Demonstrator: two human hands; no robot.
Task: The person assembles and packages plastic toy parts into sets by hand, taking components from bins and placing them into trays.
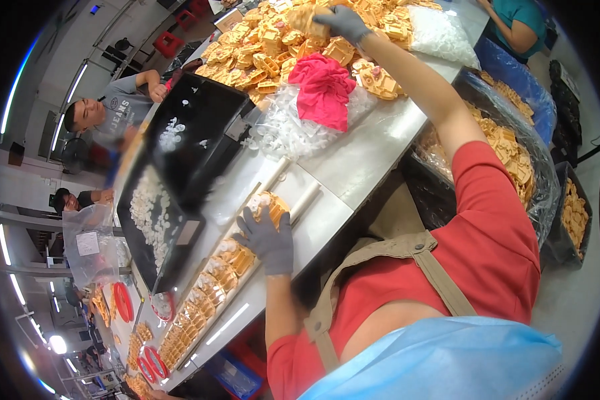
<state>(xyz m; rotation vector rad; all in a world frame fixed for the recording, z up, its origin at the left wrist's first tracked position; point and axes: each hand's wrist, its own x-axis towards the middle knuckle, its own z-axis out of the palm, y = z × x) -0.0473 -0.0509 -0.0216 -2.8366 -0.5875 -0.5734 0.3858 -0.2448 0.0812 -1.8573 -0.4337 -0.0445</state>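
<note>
My right hand (345,24), in a grey glove, reaches to the far pile and is closed on a yellow-orange moulded plastic part (305,21). Below it spreads a large heap of similar parts (267,47). My left hand (269,241), also gloved in grey, has its fingers spread at the far end of a row of such parts (203,293). Its fingertips touch the end part (272,202), which bears a whitish piece. The row runs along the table between pale rails (305,205), and several of its parts carry white or clear pieces.
Black trays (197,140) with small white pieces (155,213) stand left of the row. A pink cloth (323,90) lies on a bag of clear pieces (290,130). Lined bins of parts (513,160) stand at right. Other people (123,110) work across the table.
</note>
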